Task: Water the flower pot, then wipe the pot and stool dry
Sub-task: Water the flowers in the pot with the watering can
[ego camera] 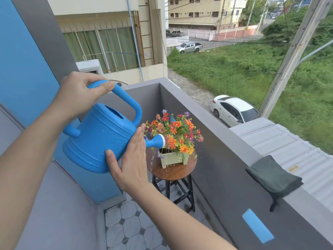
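A blue plastic watering can [100,136] is tilted toward the flowers, and water sprays from its white-faced rose [159,141]. My left hand [79,94] grips the can's top handle. My right hand [132,159] presses flat against the can's front, near the base of the spout. The pale green pot [172,158] holds orange, red and purple flowers [175,132] and stands on a round wooden stool [180,171] with black legs. Droplets lie on the stool top around the pot.
A dark green cloth [273,176] hangs folded over the grey balcony parapet [225,141] to the right. A blue wall [21,69] rises on the left. The balcony floor [129,226] is tiled. The stool stands in the narrow corner against the parapet.
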The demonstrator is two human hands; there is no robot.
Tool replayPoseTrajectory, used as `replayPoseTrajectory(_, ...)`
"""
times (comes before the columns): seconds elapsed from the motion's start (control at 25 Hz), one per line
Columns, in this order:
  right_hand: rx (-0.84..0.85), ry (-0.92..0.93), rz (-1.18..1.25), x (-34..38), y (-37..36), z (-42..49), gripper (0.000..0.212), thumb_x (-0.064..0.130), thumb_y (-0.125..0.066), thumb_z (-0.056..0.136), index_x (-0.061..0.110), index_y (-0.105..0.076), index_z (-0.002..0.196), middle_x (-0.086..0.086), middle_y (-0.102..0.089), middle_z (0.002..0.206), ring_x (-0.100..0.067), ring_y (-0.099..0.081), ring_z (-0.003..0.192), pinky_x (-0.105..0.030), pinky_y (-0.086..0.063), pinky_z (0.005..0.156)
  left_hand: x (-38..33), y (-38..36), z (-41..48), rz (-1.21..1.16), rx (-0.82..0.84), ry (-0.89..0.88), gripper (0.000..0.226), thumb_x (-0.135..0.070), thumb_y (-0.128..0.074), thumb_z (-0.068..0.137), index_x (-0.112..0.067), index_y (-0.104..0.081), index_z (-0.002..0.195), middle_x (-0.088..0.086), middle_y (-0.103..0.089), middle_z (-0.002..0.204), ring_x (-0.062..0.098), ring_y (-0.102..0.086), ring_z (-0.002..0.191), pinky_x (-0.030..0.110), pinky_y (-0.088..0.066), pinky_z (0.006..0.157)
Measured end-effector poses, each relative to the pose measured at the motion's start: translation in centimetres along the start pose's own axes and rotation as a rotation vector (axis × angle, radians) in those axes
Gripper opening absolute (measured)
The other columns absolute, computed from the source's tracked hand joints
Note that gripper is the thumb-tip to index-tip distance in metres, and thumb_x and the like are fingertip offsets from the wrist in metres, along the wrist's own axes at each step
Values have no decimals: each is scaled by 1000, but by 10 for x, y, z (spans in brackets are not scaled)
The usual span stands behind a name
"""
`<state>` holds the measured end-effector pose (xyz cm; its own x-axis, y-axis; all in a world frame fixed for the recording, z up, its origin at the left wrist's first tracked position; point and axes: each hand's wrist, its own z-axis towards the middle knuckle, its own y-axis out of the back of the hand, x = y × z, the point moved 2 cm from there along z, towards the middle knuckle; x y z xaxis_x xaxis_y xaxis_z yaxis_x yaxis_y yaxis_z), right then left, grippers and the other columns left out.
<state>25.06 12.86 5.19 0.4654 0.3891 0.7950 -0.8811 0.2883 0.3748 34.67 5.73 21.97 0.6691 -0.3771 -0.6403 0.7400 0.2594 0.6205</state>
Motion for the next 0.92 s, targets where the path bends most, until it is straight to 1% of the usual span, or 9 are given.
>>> replayPoseTrajectory(0.12,-15,-11,32,5,-4,-8,80,63,-23,88,28,22,145,-11,25,155,-11,24,144,-26,12,117,0,-1,-1,-17,27,6,16,-42,-65,84,-28,-72,87,-17,-45,39,2,-38,38,24,-27,50)
replayPoseTrajectory(0.24,-8,-24,27,5,0,-3,87,64,-21,88,19,28,144,-9,28,154,-11,25,144,-27,12,117,-2,-1,-2,-28,-9,5,16,-39,-64,86,-26,-71,90,-20,-47,39,-1,-40,37,25,-27,50)
replayPoseTrajectory(0.36,-2,-18,19,1,5,13,91,57,-32,91,4,18,146,-6,26,153,-4,30,140,-26,12,117,-2,0,3,-44,-75,34,14,-39,-63,86,-27,-69,89,-22,-48,38,-3,-41,35,24,-27,50)
replayPoseTrajectory(0.48,14,-1,11,2,6,23,90,52,-35,89,4,14,148,-5,24,152,-3,31,139,-27,11,118,-3,2,9,-40,-87,46,24,-38,-63,86,-17,-70,95,-20,-48,37,-2,-41,34,23,-28,50)
replayPoseTrajectory(0.6,44,-9,29,7,3,18,92,61,-28,89,3,14,147,-6,24,154,-6,30,140,-27,12,117,-7,3,10,-12,-41,50,22,-35,-63,87,-16,-69,97,-22,-47,35,-2,-44,36,19,-31,47)
replayPoseTrajectory(0.68,58,-20,47,12,1,10,94,64,-21,85,4,17,147,-9,25,155,-7,29,141,-25,15,116,-8,3,11,3,-3,41,23,-37,-64,86,-17,-71,97,-20,-47,37,7,-41,46,21,-29,50)
replayPoseTrajectory(0.76,55,-36,71,14,0,3,94,64,-19,84,4,23,142,-9,29,152,-7,31,140,-22,18,114,-10,1,12,20,15,19,24,-39,-65,84,-20,-73,97,-9,-45,44,14,-32,50,25,-26,51)
replayPoseTrajectory(0.84,52,-48,75,13,1,6,92,64,-21,87,4,27,138,-8,33,150,-7,33,140,-21,19,113,-11,-1,14,21,15,8,22,-39,-65,85,-21,-73,94,-5,-42,49,14,-32,49,26,-25,50)
replayPoseTrajectory(0.92,53,-45,52,8,4,16,91,59,-27,91,4,25,141,-6,32,150,-6,33,139,-21,18,114,-12,-2,16,0,-9,6,18,-38,-64,86,-22,-70,90,-9,-46,42,7,-38,40,24,-27,47)
